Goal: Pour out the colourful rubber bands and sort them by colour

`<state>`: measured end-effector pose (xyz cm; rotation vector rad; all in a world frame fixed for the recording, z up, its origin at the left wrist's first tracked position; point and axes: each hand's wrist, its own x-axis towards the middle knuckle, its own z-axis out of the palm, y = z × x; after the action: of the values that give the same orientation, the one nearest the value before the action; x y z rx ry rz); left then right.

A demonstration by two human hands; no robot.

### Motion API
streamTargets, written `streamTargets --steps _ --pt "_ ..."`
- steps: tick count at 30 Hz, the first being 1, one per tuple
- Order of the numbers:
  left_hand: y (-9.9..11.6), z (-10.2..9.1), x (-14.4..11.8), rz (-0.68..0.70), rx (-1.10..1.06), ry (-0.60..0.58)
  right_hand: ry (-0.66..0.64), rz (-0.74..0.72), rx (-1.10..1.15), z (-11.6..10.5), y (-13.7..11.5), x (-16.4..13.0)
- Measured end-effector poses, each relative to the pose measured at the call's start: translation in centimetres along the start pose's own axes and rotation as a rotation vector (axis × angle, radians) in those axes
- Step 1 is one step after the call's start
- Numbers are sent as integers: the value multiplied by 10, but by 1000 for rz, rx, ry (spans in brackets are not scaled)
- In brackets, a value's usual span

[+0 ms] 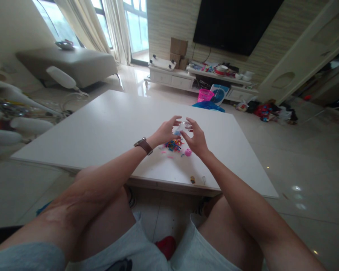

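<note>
Above the white table, my left hand (166,132) and my right hand (197,138) face each other with fingers curved around a small clear plastic container (184,126). Something light blue (177,133) shows at its lower left, by my left thumb; whether it is inside cannot be made out. Just below my hands lies a pile of short multicoloured sticks (174,145). Beside the pile, under my right hand, sits a small pink round piece (188,152). A few pale pink bits (170,157) are scattered in front of the pile.
The white table (124,124) spans the middle. Near its front edge lie a small yellow-and-dark figure (192,180) and a small clear piece (203,180). Beyond it are a pink basket (205,95) and a blue plastic bag (209,106). A white-armed lamp (34,126) stands at left.
</note>
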<state>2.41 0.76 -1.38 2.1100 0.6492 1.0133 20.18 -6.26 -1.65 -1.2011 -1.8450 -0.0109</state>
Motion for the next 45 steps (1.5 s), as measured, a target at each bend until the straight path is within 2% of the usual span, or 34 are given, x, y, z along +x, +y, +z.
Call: streamTargets --steps 4,7,11,15,20,25,34,45 --pt "-17 -8 5 -170 12 84 124 77 35 -5 2 3" --pt "-25 -12 7 -334 -96 141 146 98 40 -9 0 4" --pt "-18 -11 7 -560 -297 144 166 110 46 -15 -6 4" --pt "-3 -10 6 -690 -416 155 172 136 66 -18 -8 3" --pt "3 -11 6 -753 -434 155 135 180 64 -10 0 1" --pt "3 -12 7 -777 -424 131 115 156 60 -2 2 1" --pt "7 -10 5 -811 -450 35 150 119 36 -10 -2 3" --pt "4 -5 4 -834 -502 9 145 82 51 -13 2 5"
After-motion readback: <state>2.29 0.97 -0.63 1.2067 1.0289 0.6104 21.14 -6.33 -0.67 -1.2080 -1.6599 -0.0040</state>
